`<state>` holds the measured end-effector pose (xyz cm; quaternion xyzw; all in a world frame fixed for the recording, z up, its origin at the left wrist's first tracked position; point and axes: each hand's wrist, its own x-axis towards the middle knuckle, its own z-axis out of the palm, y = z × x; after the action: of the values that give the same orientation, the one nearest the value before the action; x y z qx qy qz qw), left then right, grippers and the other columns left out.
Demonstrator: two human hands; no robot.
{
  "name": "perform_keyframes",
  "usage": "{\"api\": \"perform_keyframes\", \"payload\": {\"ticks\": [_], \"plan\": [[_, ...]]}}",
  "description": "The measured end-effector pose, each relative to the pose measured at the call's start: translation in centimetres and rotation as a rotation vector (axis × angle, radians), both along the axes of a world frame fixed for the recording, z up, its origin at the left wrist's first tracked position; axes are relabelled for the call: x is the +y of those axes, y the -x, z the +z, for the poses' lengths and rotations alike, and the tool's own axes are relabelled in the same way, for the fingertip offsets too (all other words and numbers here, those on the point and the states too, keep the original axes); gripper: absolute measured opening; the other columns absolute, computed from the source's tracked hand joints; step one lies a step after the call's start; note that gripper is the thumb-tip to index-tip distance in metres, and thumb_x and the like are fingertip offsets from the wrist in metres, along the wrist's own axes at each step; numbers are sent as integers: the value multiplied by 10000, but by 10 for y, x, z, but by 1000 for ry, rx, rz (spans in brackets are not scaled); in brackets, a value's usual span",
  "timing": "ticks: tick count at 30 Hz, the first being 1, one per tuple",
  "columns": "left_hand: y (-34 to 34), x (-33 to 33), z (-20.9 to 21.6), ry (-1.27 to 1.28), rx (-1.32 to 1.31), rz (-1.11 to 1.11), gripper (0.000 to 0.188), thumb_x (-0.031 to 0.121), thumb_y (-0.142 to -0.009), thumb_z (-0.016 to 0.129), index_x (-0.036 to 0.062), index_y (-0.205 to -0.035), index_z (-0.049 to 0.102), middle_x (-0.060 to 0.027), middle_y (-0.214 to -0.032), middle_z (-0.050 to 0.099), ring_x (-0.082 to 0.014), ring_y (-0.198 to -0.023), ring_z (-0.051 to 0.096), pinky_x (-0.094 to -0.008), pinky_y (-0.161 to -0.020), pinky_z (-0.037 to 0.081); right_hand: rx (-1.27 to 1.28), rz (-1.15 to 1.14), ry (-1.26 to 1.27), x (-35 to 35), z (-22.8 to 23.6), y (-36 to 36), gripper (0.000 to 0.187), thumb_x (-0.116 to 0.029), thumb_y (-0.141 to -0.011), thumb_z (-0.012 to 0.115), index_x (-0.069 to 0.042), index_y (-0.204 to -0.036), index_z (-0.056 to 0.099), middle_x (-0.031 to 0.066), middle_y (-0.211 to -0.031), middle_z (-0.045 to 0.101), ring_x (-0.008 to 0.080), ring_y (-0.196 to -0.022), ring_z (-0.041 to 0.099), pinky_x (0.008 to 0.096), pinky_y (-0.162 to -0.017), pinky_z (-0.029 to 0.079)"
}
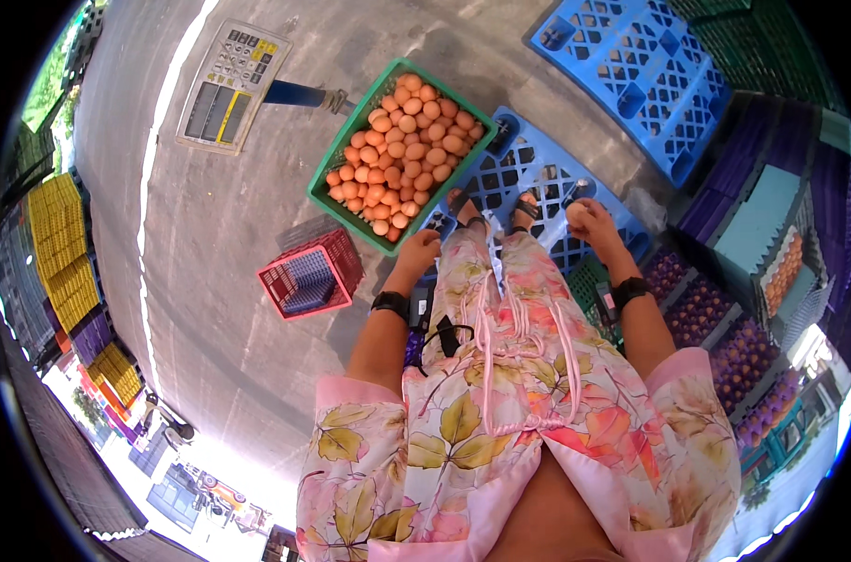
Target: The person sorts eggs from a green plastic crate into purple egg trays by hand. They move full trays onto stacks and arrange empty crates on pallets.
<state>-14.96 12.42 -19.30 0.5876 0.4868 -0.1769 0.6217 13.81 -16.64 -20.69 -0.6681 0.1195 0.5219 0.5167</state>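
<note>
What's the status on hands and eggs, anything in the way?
Left hand empty, reaching toward green crate of eggs. Right hand holds one egg. Nothing between left hand and crate.

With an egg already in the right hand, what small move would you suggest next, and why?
Probably carry the right hand with its egg down to the purple egg trays on the right. The hand is closed around one egg, and the trays lie just beyond it. The left hand hangs near the green crate of eggs.

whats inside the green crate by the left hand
The green crate is heaped with brown eggs, close to the left hand. Lower layers and the crate's bottom are covered.
</note>
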Motion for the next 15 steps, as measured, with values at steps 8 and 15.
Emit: {"api": "perform_keyframes", "payload": {"ticks": [8, 15], "plan": [[21, -53, -8, 395, -97, 418, 413, 249, -931, 609, 4, -1261, 568, -99, -1077, 653, -160, -850, 634, -266, -717, 498, -662, 735, -69, 203, -54, -27, 468, -241, -754, 735, -69, -1169, 607, 200, -1056, 590, 313, -975, 606, 378, -814, 530], [38, -85, -22, 333, -25, 723, 380, 205, -945, 582, -3, -1263, 569, -97, -1059, 660, -168, -857, 657, -276, -701, 520, -907, 1100, -154, 373, -56, -2, 422, -161, -783, 662, -120, -1189, 553, 230, -1185, 511, 453, -1111, 520, 467, -917, 481]]}}
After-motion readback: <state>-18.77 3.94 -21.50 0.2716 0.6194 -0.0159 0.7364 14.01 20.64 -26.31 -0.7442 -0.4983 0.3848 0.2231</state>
